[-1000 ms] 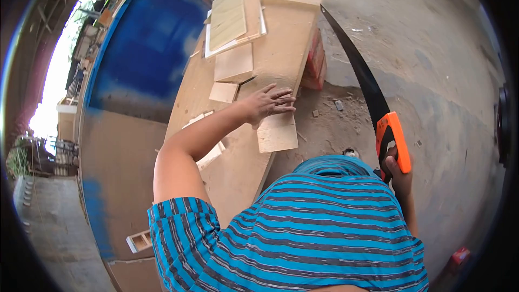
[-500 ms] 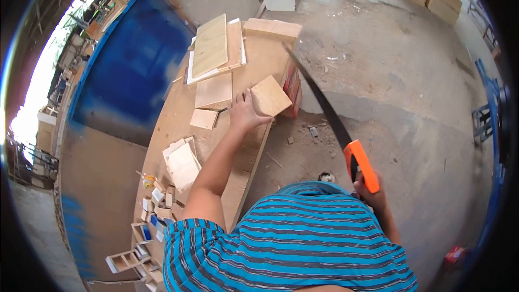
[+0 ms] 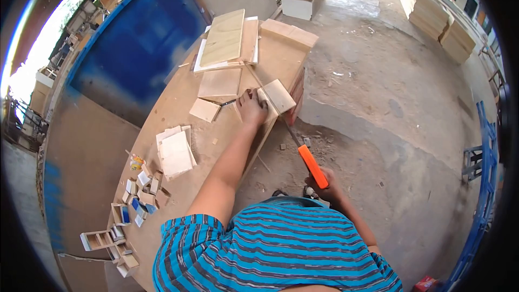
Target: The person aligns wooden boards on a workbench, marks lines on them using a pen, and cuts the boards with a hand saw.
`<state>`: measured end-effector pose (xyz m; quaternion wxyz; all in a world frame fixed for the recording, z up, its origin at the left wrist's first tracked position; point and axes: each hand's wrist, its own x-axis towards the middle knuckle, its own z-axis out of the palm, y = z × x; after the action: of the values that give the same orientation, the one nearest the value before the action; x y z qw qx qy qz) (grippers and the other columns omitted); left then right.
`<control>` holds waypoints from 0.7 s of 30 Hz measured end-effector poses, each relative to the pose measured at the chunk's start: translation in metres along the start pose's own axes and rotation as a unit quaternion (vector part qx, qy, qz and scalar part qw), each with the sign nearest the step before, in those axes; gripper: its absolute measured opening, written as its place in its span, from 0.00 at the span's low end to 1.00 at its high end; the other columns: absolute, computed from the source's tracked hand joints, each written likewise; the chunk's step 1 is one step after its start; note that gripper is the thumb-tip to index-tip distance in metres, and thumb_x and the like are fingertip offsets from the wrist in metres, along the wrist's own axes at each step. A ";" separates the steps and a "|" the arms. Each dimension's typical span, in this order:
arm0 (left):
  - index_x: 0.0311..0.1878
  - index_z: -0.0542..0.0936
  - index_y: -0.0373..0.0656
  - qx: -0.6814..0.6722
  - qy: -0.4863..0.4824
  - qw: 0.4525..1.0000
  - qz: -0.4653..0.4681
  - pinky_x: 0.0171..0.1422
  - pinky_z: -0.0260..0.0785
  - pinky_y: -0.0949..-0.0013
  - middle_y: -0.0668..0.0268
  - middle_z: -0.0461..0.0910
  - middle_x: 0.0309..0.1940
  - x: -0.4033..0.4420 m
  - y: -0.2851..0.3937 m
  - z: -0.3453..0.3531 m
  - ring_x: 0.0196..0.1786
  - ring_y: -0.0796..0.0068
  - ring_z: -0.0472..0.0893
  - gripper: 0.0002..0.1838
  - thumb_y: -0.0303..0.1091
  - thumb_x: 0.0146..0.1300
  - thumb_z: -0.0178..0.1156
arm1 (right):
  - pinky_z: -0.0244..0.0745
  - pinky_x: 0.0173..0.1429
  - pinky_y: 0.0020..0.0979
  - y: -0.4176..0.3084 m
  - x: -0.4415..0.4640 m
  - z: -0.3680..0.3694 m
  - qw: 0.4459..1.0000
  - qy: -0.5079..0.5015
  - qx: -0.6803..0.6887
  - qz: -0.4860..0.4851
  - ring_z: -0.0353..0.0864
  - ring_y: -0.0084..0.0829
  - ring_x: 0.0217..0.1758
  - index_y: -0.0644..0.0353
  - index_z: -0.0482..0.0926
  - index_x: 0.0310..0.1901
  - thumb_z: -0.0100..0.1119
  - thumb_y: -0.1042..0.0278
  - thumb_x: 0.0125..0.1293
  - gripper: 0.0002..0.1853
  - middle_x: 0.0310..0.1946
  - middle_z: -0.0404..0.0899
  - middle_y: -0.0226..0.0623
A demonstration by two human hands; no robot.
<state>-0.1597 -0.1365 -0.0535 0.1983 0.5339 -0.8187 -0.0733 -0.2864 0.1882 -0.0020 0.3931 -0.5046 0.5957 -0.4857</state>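
My right hand (image 3: 326, 185) is closed around the orange handle of a handsaw (image 3: 313, 167). Its thin dark blade runs up and left, edge-on, across a small square wooden board (image 3: 280, 96) at the workbench's edge. On the left side of the blade, my left hand (image 3: 252, 109) grips the board with curled fingers, close to the blade. A pencil or pen (image 3: 228, 103) lies by that hand, between a small wood piece (image 3: 205, 110) and a larger flat panel (image 3: 219, 83).
The wooden workbench (image 3: 154, 138) holds stacked panels (image 3: 224, 35) at its far end, thin boards (image 3: 177, 153) nearer, and several small blocks (image 3: 143, 178) at left. Wood debris (image 3: 319, 143) litters the floor. A blue metal frame (image 3: 483, 167) stands right, beyond it stacked boards (image 3: 427, 13).
The saw has swung left and down from the bench's right side, and its blade now crosses the board. My left hand stays at the board, its fingers more curled.
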 end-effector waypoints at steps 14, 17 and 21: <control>0.68 0.66 0.30 0.019 0.043 0.998 0.045 0.78 0.47 0.48 0.46 0.65 0.68 0.001 0.007 0.022 0.74 0.50 0.59 0.35 0.45 0.63 0.53 | 0.73 0.32 0.31 -0.009 -0.004 0.020 0.988 0.137 -0.037 -0.055 0.76 0.39 0.23 0.61 0.78 0.36 0.71 0.65 0.60 0.12 0.23 0.76 0.39; 0.70 0.65 0.33 0.030 0.027 0.999 0.036 0.78 0.46 0.48 0.49 0.63 0.71 0.001 0.006 0.023 0.76 0.50 0.57 0.34 0.44 0.64 0.51 | 0.73 0.32 0.32 0.000 -0.001 0.019 0.989 0.094 -0.089 -0.073 0.76 0.40 0.23 0.61 0.76 0.33 0.71 0.64 0.59 0.13 0.22 0.75 0.40; 0.72 0.62 0.35 0.078 -0.036 0.996 0.008 0.79 0.43 0.47 0.51 0.60 0.73 -0.005 0.020 0.005 0.78 0.55 0.54 0.34 0.43 0.65 0.48 | 0.75 0.32 0.35 0.003 0.000 0.023 0.990 0.053 -0.099 -0.083 0.79 0.42 0.26 0.59 0.75 0.32 0.73 0.62 0.57 0.14 0.22 0.76 0.40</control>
<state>-0.1768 -0.1237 -0.0525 0.1272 0.5379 -0.8329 -0.0268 -0.2651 0.1844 -0.0098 0.2669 -0.5624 0.6171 -0.4814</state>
